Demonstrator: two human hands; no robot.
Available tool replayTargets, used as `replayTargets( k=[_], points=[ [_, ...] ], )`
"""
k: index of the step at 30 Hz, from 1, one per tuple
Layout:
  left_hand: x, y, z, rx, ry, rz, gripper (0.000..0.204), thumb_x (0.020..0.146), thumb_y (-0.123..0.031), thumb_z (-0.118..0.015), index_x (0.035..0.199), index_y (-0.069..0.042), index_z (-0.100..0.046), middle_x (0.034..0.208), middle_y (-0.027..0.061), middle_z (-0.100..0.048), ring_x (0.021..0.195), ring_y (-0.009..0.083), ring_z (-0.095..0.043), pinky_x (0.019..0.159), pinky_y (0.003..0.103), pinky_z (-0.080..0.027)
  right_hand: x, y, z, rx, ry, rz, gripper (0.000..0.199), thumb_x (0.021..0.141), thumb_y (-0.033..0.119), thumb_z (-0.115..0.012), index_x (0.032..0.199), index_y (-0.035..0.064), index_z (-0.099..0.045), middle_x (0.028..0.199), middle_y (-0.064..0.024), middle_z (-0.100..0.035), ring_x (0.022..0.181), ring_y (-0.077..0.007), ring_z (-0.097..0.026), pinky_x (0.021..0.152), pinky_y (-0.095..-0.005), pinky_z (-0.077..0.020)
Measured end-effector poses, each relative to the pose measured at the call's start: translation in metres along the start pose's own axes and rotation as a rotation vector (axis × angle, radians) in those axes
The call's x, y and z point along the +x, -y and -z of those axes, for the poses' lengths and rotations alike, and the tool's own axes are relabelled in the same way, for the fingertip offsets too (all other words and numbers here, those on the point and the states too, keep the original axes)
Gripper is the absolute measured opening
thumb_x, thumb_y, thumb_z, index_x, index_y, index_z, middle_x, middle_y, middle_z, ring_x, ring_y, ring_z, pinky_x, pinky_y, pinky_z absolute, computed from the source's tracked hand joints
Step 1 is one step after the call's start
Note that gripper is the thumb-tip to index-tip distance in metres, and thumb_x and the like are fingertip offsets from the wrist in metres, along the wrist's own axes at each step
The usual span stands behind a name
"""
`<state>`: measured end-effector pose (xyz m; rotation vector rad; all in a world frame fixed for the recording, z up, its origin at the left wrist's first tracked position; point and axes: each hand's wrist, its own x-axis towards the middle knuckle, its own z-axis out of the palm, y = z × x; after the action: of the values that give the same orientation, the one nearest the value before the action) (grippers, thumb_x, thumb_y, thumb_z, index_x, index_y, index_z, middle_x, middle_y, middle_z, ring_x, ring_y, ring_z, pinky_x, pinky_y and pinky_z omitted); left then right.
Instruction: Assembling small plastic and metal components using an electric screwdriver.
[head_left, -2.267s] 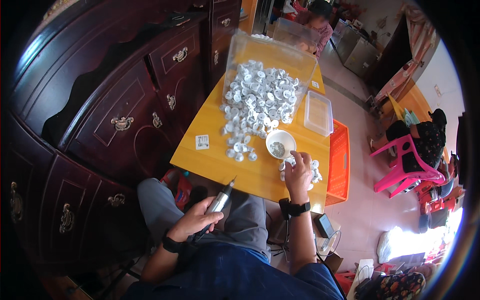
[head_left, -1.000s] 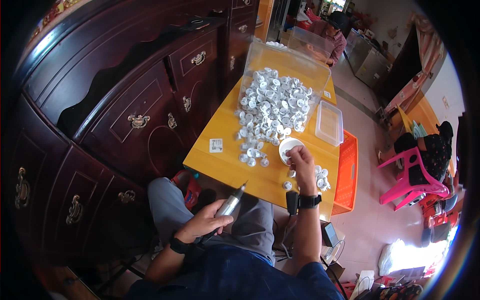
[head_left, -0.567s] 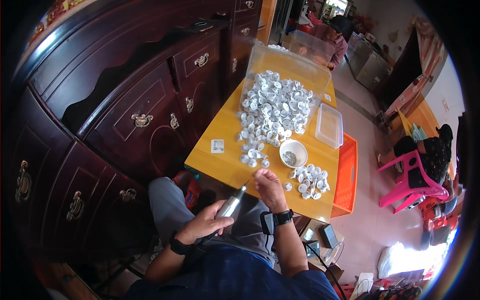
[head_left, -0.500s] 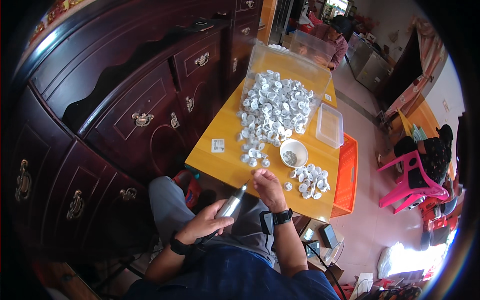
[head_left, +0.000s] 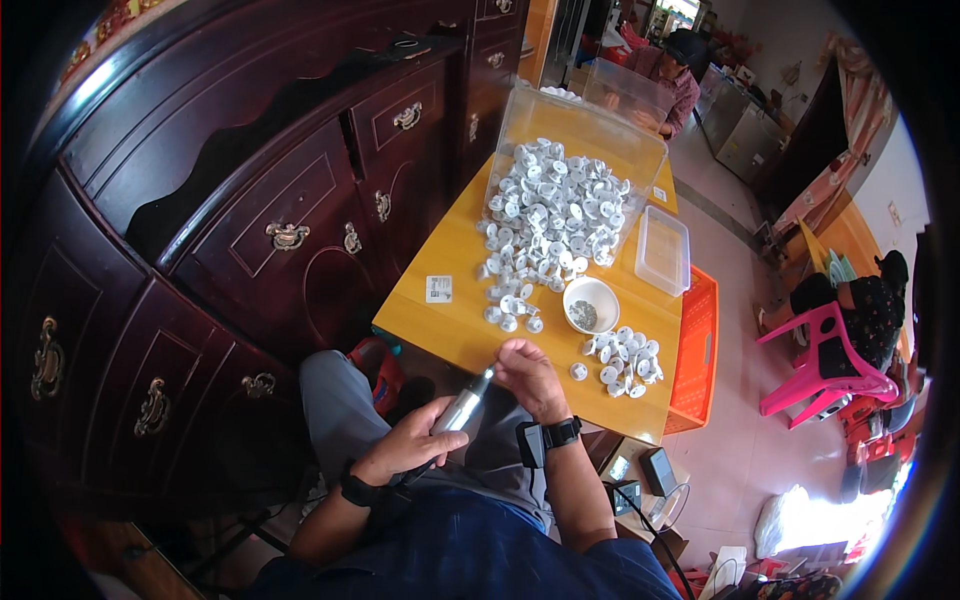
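Head view: left hand (head_left: 408,446) grasping metal pen-like tool (head_left: 462,408); right hand (head_left: 531,378) fingers curled at tool tip, above yellow table (head_left: 445,320) edge.

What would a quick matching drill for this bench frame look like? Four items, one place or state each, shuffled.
Column 1:
1. metal pen-shaped tool
2. white bowl
3. clear plastic bin
4. orange crate

Column 2:
A. tipped open at the far end of the yellow table, white parts spilling out
B. gripped in the left hand, tip by the right hand
C. beside the table's right edge
D. upright between the large and small piles of white parts

Pairs: 1-B, 2-D, 3-A, 4-C
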<state>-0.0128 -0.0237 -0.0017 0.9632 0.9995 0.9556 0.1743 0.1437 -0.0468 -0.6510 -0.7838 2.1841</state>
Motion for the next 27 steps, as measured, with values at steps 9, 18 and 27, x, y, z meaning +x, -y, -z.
replayTargets(
  k=[9, 18, 27],
  points=[
    [0.003, 0.000, -0.004, 0.130, -0.090, 0.015, 0.057, 0.093, -0.016, -0.070, 0.142, -0.002, -0.044, 0.089, 0.0033, -0.060, 0.062, 0.0060, -0.056, 0.056, 0.022, -0.049, 0.003, -0.006, 0.007, 0.044, -0.006, -0.018, 0.004, 0.098, 0.007, -0.064, 0.101, 0.0076, -0.065, 0.092, -0.0008, -0.066, 0.080, -0.0107, -0.065, 0.072, -0.0249, -0.0561],
    [0.004, 0.005, -0.003, 0.197, -0.145, -0.046, 0.061, 0.091, -0.019, -0.073, 0.142, -0.003, -0.045, 0.089, 0.0033, -0.063, 0.059, 0.0054, -0.055, 0.052, 0.022, -0.049, 0.001, 0.000, 0.006, 0.029, 0.041, -0.053, 0.026, 0.097, 0.009, -0.066, 0.122, 0.0104, -0.059, 0.098, -0.0019, -0.068, 0.084, -0.0115, -0.067, 0.077, -0.0262, -0.0564],
    [0.002, 0.009, 0.003, 0.188, -0.165, -0.077, 0.062, 0.091, -0.020, -0.074, 0.143, -0.002, -0.044, 0.090, 0.0037, -0.063, 0.058, 0.0054, -0.055, 0.052, 0.022, -0.048, 0.014, 0.025, 0.002, -1.362, -0.433, 0.676, 0.026, 0.085, 0.003, -0.067, 0.111, 0.0051, -0.066, 0.103, -0.0104, -0.068, 0.077, -0.0193, -0.068, 0.071, -0.0323, -0.0542]
  ],
)
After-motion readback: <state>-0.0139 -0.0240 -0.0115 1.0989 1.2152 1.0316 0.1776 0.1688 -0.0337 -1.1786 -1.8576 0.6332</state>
